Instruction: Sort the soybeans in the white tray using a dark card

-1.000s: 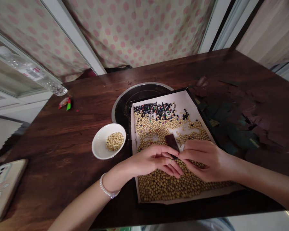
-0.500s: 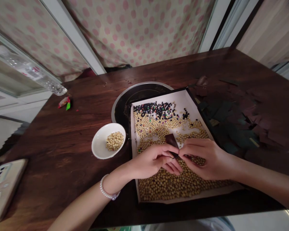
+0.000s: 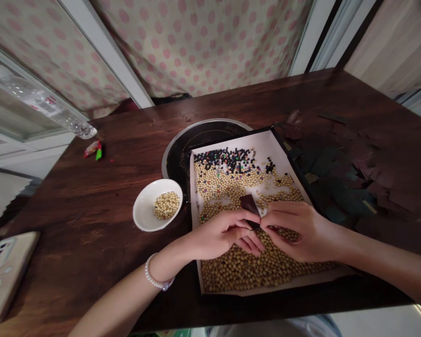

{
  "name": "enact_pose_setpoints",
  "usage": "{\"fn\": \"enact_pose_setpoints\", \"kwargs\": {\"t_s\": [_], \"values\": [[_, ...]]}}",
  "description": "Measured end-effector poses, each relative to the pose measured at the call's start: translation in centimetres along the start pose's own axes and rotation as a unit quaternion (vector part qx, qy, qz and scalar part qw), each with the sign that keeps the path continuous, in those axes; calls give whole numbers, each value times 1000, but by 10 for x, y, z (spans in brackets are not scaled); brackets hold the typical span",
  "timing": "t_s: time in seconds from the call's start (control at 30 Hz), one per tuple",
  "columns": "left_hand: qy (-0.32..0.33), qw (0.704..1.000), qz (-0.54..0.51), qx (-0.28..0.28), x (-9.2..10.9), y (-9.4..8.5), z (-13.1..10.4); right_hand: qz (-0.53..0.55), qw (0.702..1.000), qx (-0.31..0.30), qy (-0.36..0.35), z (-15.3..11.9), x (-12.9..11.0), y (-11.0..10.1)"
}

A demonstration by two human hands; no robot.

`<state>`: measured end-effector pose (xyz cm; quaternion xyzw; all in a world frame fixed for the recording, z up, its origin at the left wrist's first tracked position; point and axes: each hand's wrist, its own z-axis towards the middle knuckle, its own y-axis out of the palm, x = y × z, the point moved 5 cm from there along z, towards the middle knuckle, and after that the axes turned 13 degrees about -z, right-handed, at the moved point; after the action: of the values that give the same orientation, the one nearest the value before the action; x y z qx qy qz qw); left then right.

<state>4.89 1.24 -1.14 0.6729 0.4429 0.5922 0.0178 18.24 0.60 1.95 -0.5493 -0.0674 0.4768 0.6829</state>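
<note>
A shallow white-lined tray (image 3: 277, 147) holds pale yellow beads (image 3: 231, 271), with black and coloured beads (image 3: 228, 160) along its far side. Above the beads, my left hand (image 3: 228, 234) grips a small dark brown piece (image 3: 250, 205) between thumb and fingers, its other fingers loosely curled below. My right hand (image 3: 294, 229) meets it at the piece's near corner, thumb and forefinger pinched together. Whatever is between the right fingertips is too small to make out. Left of the tray, a white bowl (image 3: 143, 210) contains some pale beads.
A round dark plate (image 3: 177, 150) lies partly under the tray. Dark green and brown scraps (image 3: 330, 173) spread to the right. At the left are a plastic bottle (image 3: 45, 103), a red and green wrapper (image 3: 93, 149) and a phone (image 3: 10, 276).
</note>
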Motion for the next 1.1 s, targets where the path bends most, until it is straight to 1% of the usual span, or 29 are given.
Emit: {"fn": "enact_pose_setpoints", "kwargs": {"t_s": [0.3,0.43,0.53,0.63,0.8,1.1], "values": [[-14,1000,-12,-5,1,2,0,-11,1000,6,-7,-1,-1,0],[-25,1000,-7,0,0,2,0,-14,1000,-2,-14,-1,-1,0],[-21,1000,-15,-6,0,2,-1,-13,1000,-4,-23,-1,-2,0],[-11,999,-27,-13,1,1,-1,-17,1000,11,-22,-1,-1,-2],[-11,999,-41,-9,2,-1,-1,-17,999,25,-27,-2,-2,-4],[-14,999,-30,-11,2,1,0,-14,1000,19,-19,-3,-1,-3]]}}
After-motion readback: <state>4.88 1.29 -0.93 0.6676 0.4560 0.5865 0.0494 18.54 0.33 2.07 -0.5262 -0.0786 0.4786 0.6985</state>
